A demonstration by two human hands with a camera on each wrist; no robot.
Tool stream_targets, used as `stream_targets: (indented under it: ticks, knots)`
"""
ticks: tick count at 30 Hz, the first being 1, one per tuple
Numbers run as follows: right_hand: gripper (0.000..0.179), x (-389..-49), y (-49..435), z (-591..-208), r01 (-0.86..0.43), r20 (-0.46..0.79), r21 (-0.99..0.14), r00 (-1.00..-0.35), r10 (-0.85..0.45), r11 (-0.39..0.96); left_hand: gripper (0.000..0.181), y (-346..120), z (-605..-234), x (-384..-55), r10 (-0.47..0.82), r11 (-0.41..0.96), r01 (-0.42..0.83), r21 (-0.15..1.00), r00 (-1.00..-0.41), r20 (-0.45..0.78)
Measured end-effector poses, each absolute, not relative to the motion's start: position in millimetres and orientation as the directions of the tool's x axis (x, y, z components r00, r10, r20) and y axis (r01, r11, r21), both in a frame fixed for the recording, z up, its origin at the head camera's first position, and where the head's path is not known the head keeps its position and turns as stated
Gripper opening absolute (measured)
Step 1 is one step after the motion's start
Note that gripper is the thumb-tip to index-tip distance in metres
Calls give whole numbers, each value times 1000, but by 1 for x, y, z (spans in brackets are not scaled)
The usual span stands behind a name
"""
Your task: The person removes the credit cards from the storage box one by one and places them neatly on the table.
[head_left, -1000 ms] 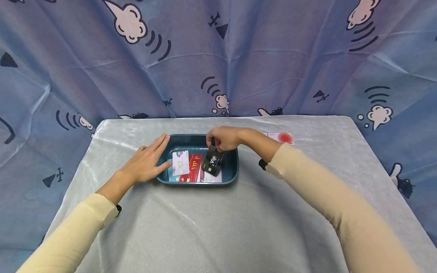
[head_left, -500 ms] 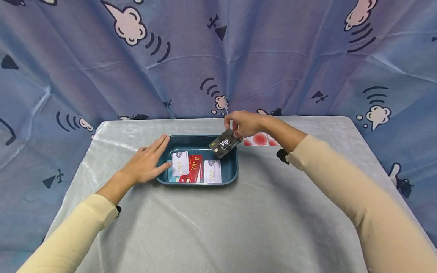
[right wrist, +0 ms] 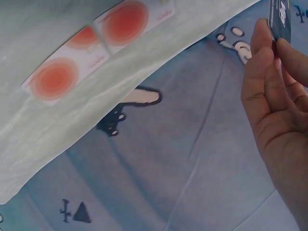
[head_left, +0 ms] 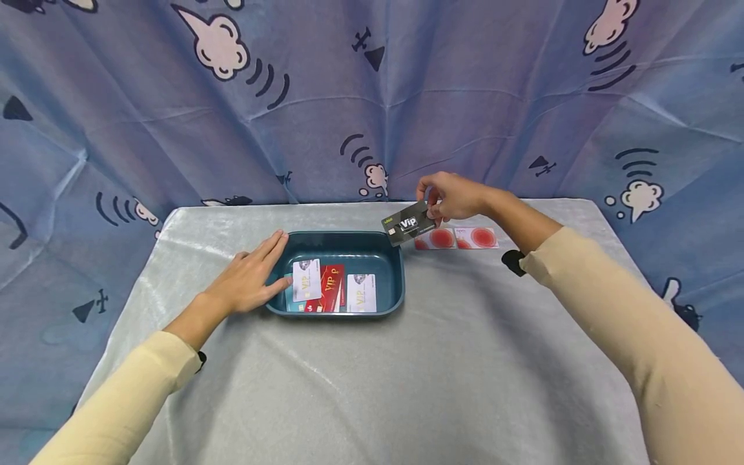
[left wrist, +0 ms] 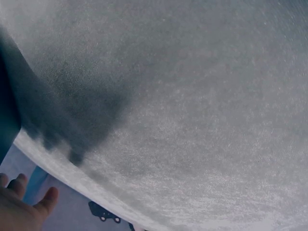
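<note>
Between thumb and fingertips my right hand (head_left: pixel 456 195) pinches a black VIP card (head_left: pixel 408 223) by its right end. The card is tilted and overlaps the far right corner of a dark teal tray (head_left: pixel 402 284) in the head view. My left hand (head_left: pixel 247 274) lies with fairly straight fingers along the tray's left rim. Inside the tray are a white VIP card (head_left: pixel 306 280), partly over a red card (head_left: pixel 332 284) and a teal card, and another white card (head_left: pixel 361 293) to the right. In the right wrist view the black card (right wrist: pixel 281 19) shows only in part.
Two white cards with red circles lie side by side right of the tray, a left one (head_left: pixel 436 239) and a right one (head_left: pixel 477 237). A pale grey cloth (head_left: pixel 360 387) covers the table. Behind its far edge hangs a blue printed curtain (head_left: pixel 465 97).
My right hand has carried the black card up and right, from inside the tray to past its far right corner. Both red-circle cards now show more fully. The left hand has stayed put.
</note>
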State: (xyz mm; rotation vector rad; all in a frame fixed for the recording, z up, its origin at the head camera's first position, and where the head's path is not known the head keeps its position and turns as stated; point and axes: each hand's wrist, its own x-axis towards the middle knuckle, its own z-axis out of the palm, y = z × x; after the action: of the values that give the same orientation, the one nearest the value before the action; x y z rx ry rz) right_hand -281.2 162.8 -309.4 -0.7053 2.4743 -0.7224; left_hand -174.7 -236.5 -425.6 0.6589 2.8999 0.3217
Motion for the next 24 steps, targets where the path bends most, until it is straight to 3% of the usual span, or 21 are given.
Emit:
stream_targets:
  ticks: [8, 24]
  knots:
    - [22, -281, 193, -314, -290, -272, -623, -791, -548, 727, 87, -236, -424, -173, 437, 883, 401, 245, -892, -112]
    - [28, -274, 223, -361, -154, -385, -681, -756, -529, 716, 87, -236, -426, -174, 434, 884, 398, 246, -894, -111]
